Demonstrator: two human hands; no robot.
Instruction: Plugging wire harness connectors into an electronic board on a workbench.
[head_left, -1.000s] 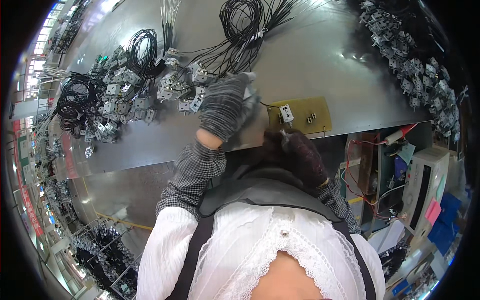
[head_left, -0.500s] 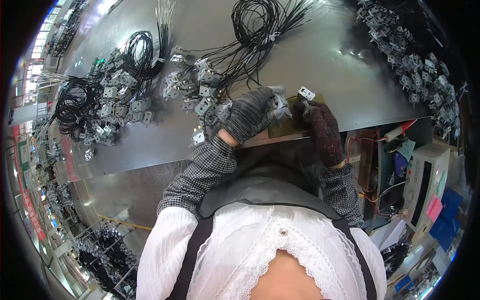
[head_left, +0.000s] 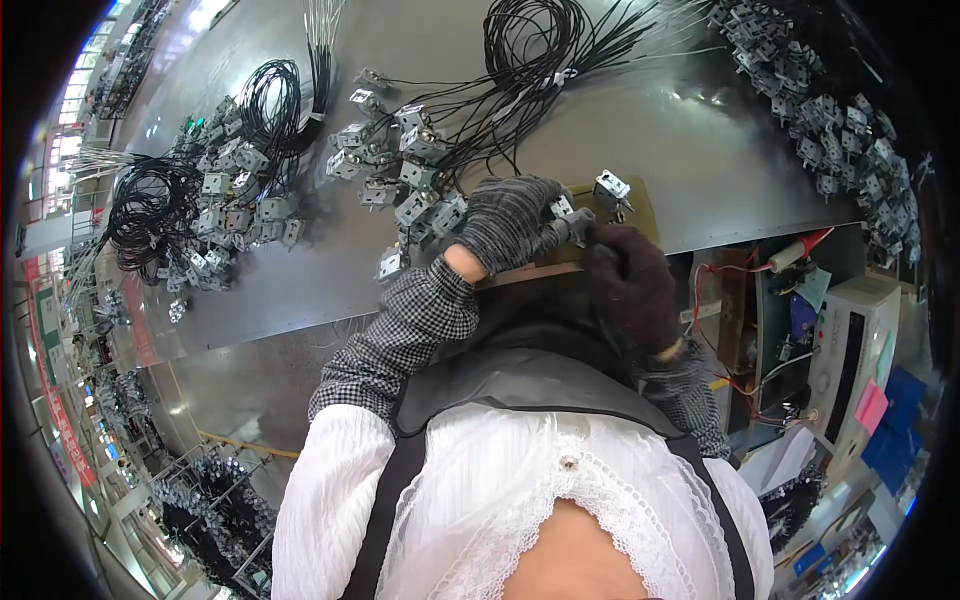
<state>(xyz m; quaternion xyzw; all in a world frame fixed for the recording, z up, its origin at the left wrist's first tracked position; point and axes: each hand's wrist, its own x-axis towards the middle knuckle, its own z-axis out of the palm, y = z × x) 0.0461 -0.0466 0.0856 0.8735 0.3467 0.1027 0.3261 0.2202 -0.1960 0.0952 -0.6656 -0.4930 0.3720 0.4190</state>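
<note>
My left hand (head_left: 510, 222), in a grey striped glove, is closed around a small metal switch-like block (head_left: 562, 207) at the front of the metal table. Its fingers cover much of the block. My right hand (head_left: 630, 280), in a dark maroon glove, is just right of the left fingertips and low over the table's front edge. Motion smears its fingers, so I cannot tell whether they hold anything. Beyond it, a second silvery metal block (head_left: 612, 187) stands on an olive-coloured plate (head_left: 640, 203), apart from both hands.
Left of my hands lies a pile of similar metal blocks (head_left: 415, 175) with a black cable coil (head_left: 530, 40). More blocks and coils (head_left: 235, 190) lie further left. Another heap (head_left: 850, 140) fills the right side. A red-cabled tool (head_left: 790, 258) and a pale instrument box (head_left: 850, 345) stand at lower right.
My right hand has drawn back toward me from beside the standing block, uncovering more of it. My left hand has shifted slightly right, its block turning. The cable coil has moved slightly right.
</note>
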